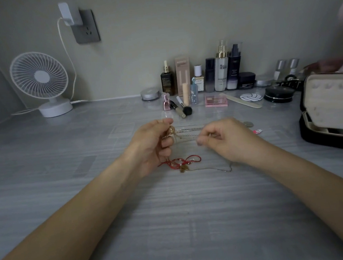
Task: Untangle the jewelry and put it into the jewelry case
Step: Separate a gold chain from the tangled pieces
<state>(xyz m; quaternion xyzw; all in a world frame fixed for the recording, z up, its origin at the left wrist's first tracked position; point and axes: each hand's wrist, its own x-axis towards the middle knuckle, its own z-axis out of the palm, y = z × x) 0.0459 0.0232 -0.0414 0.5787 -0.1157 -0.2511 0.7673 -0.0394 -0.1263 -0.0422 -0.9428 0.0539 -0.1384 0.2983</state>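
Left grip (154, 145) pinches gold knot (171, 129), right grip (227, 141) pinches chain (189, 129); chain runs taut side-to-side btwn them. Red cord (181, 161) trails below left grip. Jewelry case (325, 137): well beyond right grip.

I'm looking at a plain pale wall (179, 17) behind a grey, streaked table (67, 157). A grey socket (86, 28) sits high on the wall with a white charger (68, 13) plugged in. Its cable (75, 73) drops to the table just right of a white fan (39, 75) standing at far left. Bottles (221, 73) line the wall toward the right. The light is dim and even
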